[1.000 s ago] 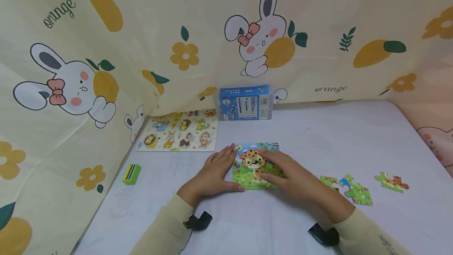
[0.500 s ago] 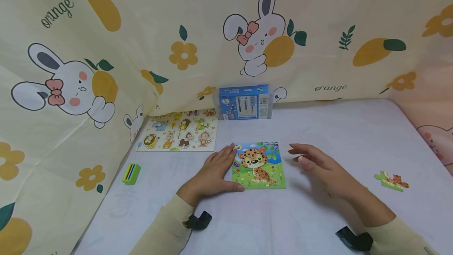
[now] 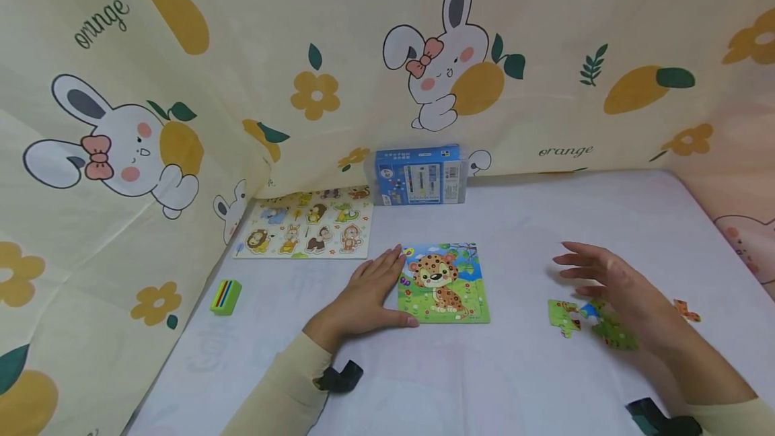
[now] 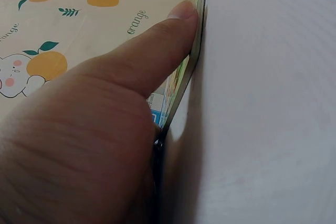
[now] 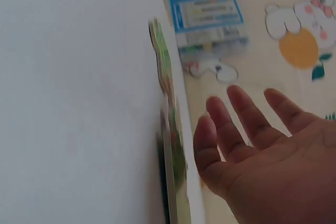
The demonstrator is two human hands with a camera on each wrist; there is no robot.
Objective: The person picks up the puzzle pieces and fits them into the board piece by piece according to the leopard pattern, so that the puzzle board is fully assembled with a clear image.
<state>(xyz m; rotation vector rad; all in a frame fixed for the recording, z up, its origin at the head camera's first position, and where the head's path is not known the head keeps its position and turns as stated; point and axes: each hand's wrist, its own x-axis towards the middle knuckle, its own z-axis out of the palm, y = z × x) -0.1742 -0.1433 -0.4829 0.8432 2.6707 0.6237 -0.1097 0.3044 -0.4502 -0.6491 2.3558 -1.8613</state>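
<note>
A square leopard puzzle board (image 3: 445, 284) lies flat at mid-table in the head view. My left hand (image 3: 366, 298) rests along its left side, fingers straight, the thumb touching the lower left edge; the left wrist view shows that thumb (image 4: 168, 38) against the board's edge. Over to the right, my right hand (image 3: 617, 288) hovers with relaxed, spread fingers and holds nothing. Beneath and beside it lie loose jigsaw pieces: a green one (image 3: 563, 316), a green and blue one (image 3: 613, 330) partly covered by the hand, and a brown-spotted one (image 3: 687, 310) mostly hidden behind the wrist.
A board of animal pictures (image 3: 309, 224) lies at the back left. Behind the puzzle stands a blue box (image 3: 420, 177) in clear wrapping against the printed cloth backdrop (image 3: 339, 32). A small green block with coloured stripes (image 3: 225, 297) sits at the left.
My right hand has left the leopard board and moved right, over the loose pieces, uncovering the whole picture. The left hand has stayed in place.
</note>
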